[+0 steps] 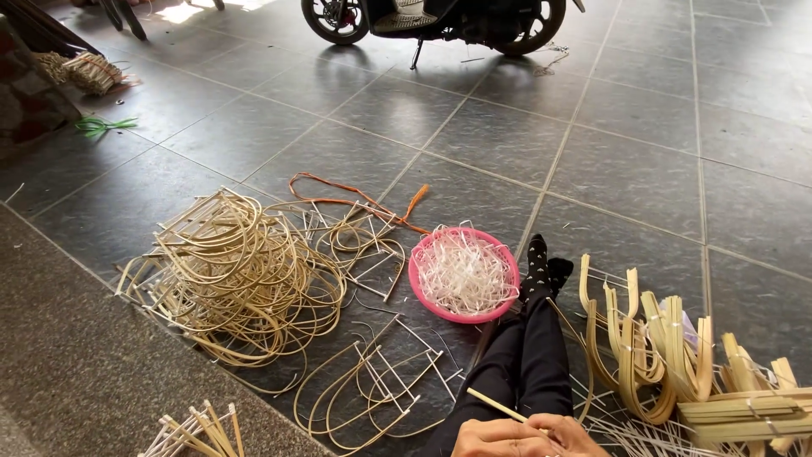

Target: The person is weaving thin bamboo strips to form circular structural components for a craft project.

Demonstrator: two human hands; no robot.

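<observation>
Both hands at bottom edge of frame, close together over the lap. Left hand (495,438) curled shut, fingers pinched on a thin bamboo stick (497,405) that angles up and left out of the fist; right hand (568,436) touches the left, fingers folded in, seems to pinch the same stick's near end but the frame edge cuts the grip, so not sure. Stick held low and near the body, likely so both hands can work it.

Outstretched leg in black trousers (533,355) runs up from the hands, ending in a black dotted sock (538,267); person sits on the floor with materials fanned around within arm's reach.

Just left of the foot, a pink plastic basket (464,273) full of white plastic strips, touching or nearly touching the sock. Left of the leg, bent bamboo loop frames (372,385) lie flat on the tiles; further left a big tangled pile of bent bamboo hoops (237,275). Orange cord (355,196) curls behind the pile. Right of the leg, a stack of wider curved bamboo slats (651,347), sorted by kind. More stick ends (199,430) at bottom left.

Dark grey tiled floor (660,169); parked scooter (431,21) at top, well apart; green strips (101,125) far left
</observation>
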